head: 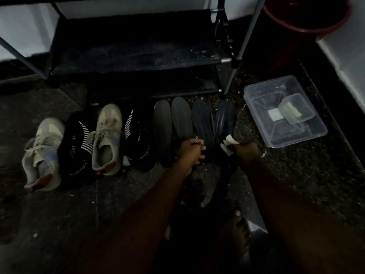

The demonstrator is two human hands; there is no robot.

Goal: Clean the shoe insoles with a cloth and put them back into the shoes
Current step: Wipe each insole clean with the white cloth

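Your left hand [192,153] curls its fingers round the near end of the third insole [203,123], one of four dark insoles lying side by side on the floor [59,224], just right of the row of four shoes [107,135]. Your right hand [246,153] pinches a white cloth [229,144] at the near end of the rightmost insole [225,117], with a clear plastic tub [262,93] near on the right and a dark shoe rack [138,46] on the far side
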